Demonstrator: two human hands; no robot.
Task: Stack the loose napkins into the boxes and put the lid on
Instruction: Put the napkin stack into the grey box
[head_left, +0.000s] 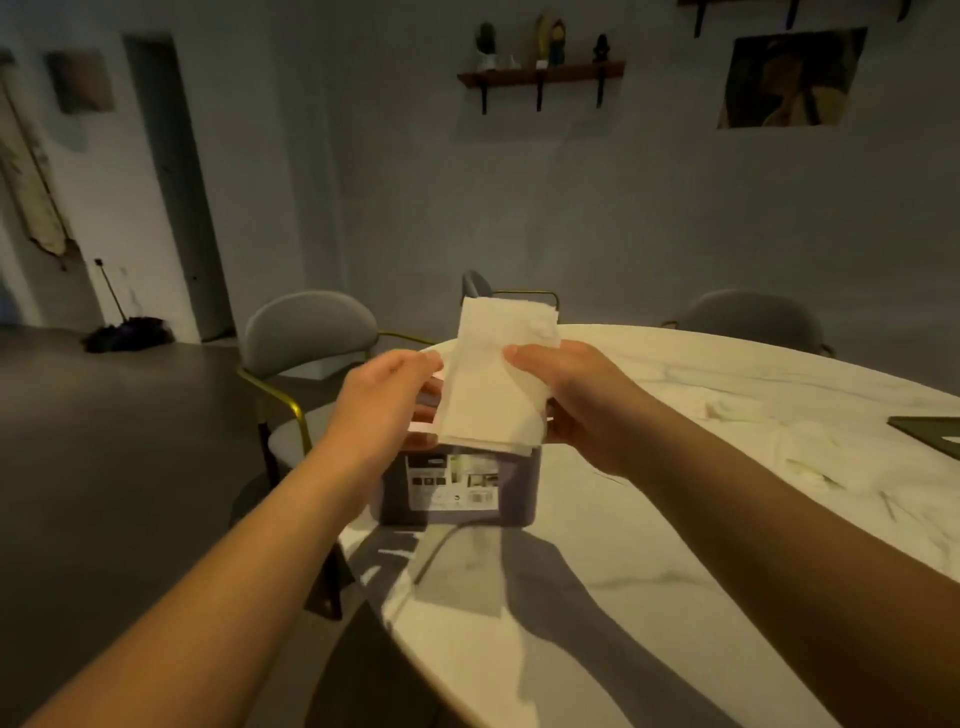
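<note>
Both hands hold a napkin stack (493, 374) upright between them. The right hand (566, 395) pinches its right edge, thumb on the front and fingers behind. The left hand (387, 387) grips the left edge with curled fingers. The lower end of the stack sits at the mouth of the box (457, 483), which stands on the table (623, 597) just below the hands. Whether that end is already inside the box or only at its rim cannot be told, since the hands and the paper hide the opening.

The task looks to be in its filling stage, not near the end. How much the box already holds is hidden. Loose napkins (753, 431) lie crumpled on the table to the right of the right hand, well apart from it, so more stacking is probably left after this stack goes down. A dark flat piece (930, 434) lies farther right at the edge of view; it may be the lid, though that is uncertain. The box has no lid on it yet, so closing it remains the last step
</note>
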